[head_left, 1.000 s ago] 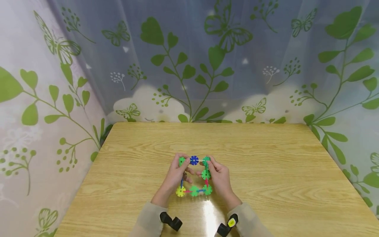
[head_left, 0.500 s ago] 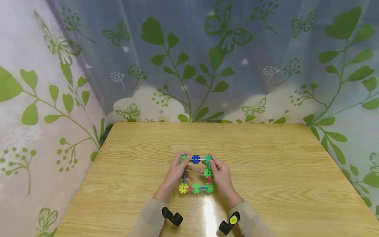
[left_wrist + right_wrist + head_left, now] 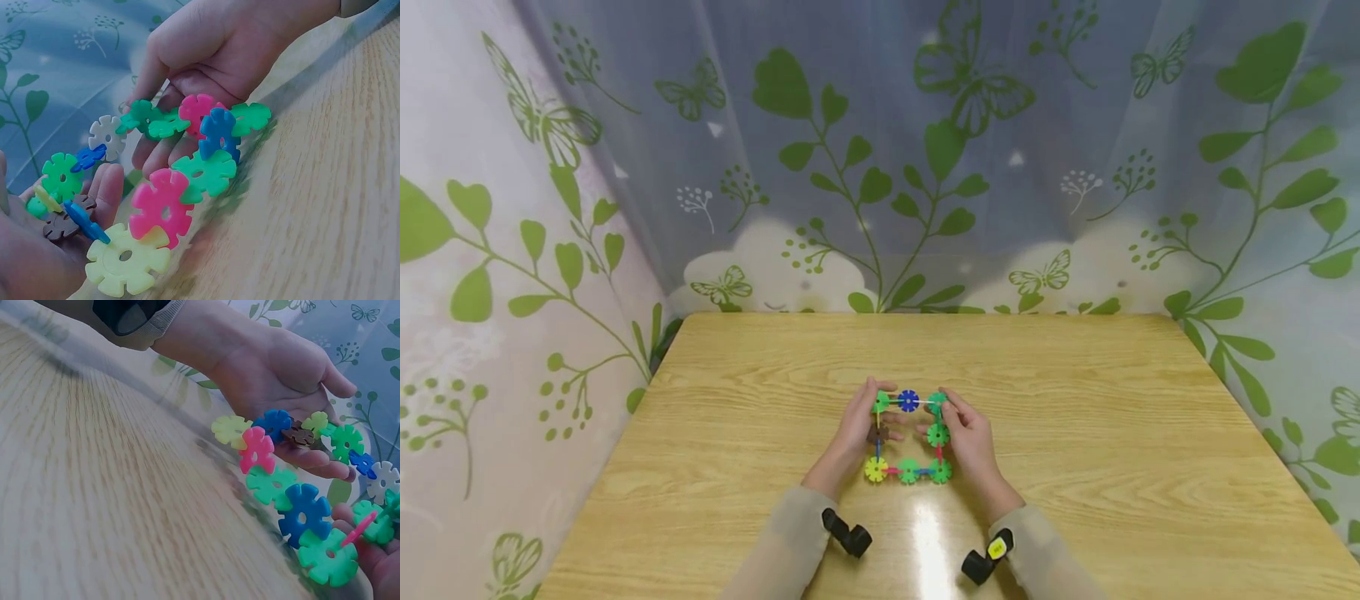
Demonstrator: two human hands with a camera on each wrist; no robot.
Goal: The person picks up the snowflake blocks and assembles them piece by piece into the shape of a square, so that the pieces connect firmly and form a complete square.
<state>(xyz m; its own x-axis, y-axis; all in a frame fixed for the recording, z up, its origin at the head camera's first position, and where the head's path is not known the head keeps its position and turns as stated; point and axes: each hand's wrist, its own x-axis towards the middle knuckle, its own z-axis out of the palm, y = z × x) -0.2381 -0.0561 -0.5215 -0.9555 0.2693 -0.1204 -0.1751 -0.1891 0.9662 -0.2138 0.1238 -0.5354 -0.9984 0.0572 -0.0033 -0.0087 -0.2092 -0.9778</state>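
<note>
A closed, square-shaped loop of slotted plastic snowflake discs (image 3: 908, 472) is held above the wooden table by both hands. Its pieces are green, blue, pink, yellow, brown and white. My left hand (image 3: 852, 425) supports the left side. In the right wrist view, that left hand (image 3: 281, 375) has its palm turned up, thumb apart, with the brown disc (image 3: 299, 433) and its neighbours lying along its fingers. My right hand (image 3: 972, 437) pinches the far right green corner disc (image 3: 937, 403) between thumb and finger. A yellow disc (image 3: 127, 259) forms the near left corner.
The wooden table (image 3: 1075, 400) spreads out around both hands. Patterned curtains (image 3: 880, 167) with leaves and butterflies hang at the back and sides. A black wrist camera (image 3: 847, 533) sits on the left cuff, another wrist camera (image 3: 987, 557) on the right.
Both hands and the disc loop have shifted slightly right and away. The left thumb has lifted off the far left green disc, and the left hand now supports the loop from below.
</note>
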